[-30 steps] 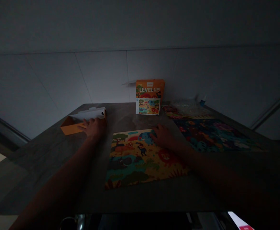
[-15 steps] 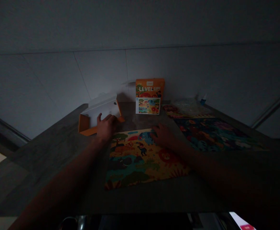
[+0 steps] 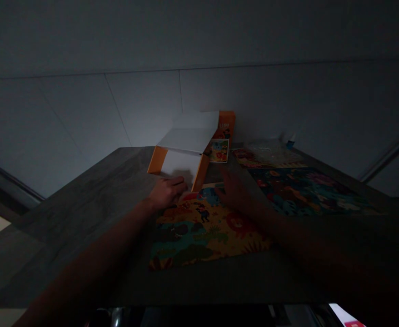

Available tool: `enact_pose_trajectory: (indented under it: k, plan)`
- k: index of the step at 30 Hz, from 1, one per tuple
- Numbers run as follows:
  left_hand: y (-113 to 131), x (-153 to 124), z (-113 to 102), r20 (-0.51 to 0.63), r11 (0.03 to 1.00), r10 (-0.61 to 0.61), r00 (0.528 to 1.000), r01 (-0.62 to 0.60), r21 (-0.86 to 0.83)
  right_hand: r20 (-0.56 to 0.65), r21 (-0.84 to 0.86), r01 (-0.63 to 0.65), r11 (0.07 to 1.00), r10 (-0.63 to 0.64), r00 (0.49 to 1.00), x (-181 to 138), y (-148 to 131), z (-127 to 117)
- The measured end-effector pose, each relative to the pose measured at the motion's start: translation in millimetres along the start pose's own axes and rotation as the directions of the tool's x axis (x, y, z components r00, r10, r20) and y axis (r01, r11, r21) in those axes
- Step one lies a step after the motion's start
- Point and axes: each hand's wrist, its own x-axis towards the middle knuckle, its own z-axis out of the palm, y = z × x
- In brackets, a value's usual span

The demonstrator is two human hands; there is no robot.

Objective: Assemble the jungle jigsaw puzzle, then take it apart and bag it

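Note:
My left hand (image 3: 168,190) is closed at the near edge of an open cardboard box (image 3: 157,160), orange outside and white inside, with its lid flap up. The fingertips are partly hidden, but the hand appears to grip that edge. The box stands over the far edge of an animal jigsaw puzzle (image 3: 216,236), which shows a lion, an elephant and hippos. My right hand (image 3: 235,193) rests by the puzzle's far right part, beside the elephant, fingers stretched out and holding nothing. It is dim, so the fingers show poorly.
Behind the open box an orange box (image 3: 227,122) stands against the wall, partly covered, with a picture card (image 3: 220,152) in front. On the right lie a dark puzzle (image 3: 308,190) and a clear plastic bag (image 3: 266,152) on another colourful puzzle (image 3: 245,159).
The open box has moved right with my left hand, now covering part of the standing box and card. My left hand shifted to its near edge. The right hand moved slightly.

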Motion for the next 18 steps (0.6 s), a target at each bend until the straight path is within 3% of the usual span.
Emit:
enact_pose_trajectory:
  k: [7, 11, 14, 18]
  plan:
    - [-2, 3, 6, 0.037, 0.995, 0.072, 0.997, -0.069, -0.065, -0.015, -0.003, 0.080, 0.997, -0.080, 0.997, -1, 0, 2]
    - [-2, 3, 6, 0.052, 0.991, 0.098, 0.994, -0.093, -0.093, -0.109, 0.034, 0.169, 0.985, -0.164, 0.980, -1, -1, 2]
    - [-2, 3, 3, 0.051, 0.980, 0.135, 0.990, -0.126, -0.153, -0.146, 0.032, 0.282, 0.959, -0.275, 0.950, -2, -9, -8]
    - [0, 1, -2, 0.017, 0.936, 0.195, 0.981, -0.181, -0.300, -0.157, 0.038, 0.469, 0.882, -0.459, 0.875, -4, -24, -21]
